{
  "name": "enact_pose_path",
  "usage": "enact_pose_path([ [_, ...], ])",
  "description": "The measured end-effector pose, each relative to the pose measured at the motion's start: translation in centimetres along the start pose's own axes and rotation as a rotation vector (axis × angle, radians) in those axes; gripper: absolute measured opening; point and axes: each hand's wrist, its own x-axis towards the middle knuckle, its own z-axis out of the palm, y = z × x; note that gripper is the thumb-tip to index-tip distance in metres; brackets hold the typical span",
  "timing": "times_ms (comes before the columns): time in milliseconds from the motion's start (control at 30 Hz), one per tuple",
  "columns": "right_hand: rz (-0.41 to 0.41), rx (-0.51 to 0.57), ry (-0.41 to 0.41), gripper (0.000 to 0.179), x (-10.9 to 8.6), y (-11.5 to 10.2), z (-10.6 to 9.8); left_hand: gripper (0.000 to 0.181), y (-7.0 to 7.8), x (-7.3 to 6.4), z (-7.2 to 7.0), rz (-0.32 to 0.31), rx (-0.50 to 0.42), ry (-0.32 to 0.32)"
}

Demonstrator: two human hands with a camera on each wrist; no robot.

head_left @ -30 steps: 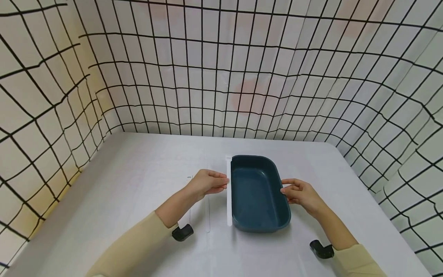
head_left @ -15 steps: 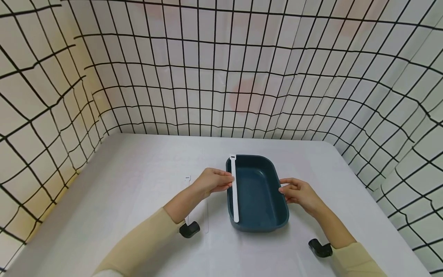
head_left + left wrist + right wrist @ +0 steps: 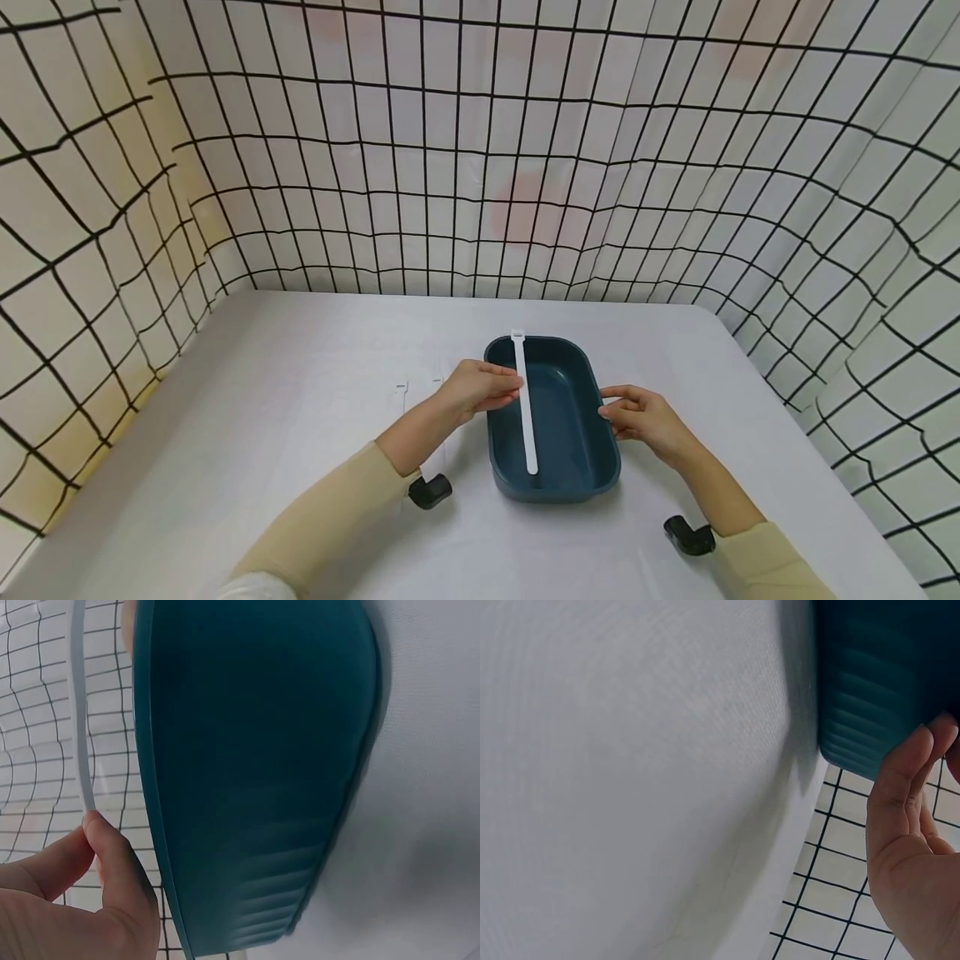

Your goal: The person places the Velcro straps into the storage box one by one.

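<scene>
A flat white strip with a slotted head (image 3: 525,417) is pinched between thumb and fingers of my left hand (image 3: 483,386). It is held lengthwise above the dark blue rectangular tub (image 3: 570,475), left of its middle. In the left wrist view the strip (image 3: 79,712) stands clear of the tub's rim, apart from the wall. My right hand (image 3: 643,419) holds the tub's right rim with thumb and fingers. In the right wrist view the thumb lies against the tub's outer wall (image 3: 870,697); some fingertips there are cut off by the frame edge.
Left of the tub, more pale slotted strips (image 3: 402,387) lie on the white table (image 3: 315,375), partly hidden by the left arm. Black wire mesh (image 3: 465,200) encloses the back and sides. Black camera mounts (image 3: 430,492) sit on both wrists.
My left hand has moved right, carrying the strip from the tub's left edge to over its inside, and the strip has tilted slightly. The right hand keeps its hold on the tub's rim.
</scene>
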Motion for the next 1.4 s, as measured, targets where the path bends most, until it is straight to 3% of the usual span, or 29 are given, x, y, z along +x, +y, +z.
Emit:
enact_pose_path([
  [633,0.004,-0.011,0.016,0.05,0.2,0.3,0.0,0.021,-0.4,1.1,2.0,0.014,-0.024,-0.042],
  [1000,0.004,-0.005,0.023,0.051,0.3,0.6,0.0,0.02,-1.0,1.8,3.5,0.049,0.013,-0.062],
  [1400,0.017,0.009,0.036,0.05,0.0,0.4,0.1,0.015,-1.9,2.3,5.1,0.026,0.038,-0.016],
])
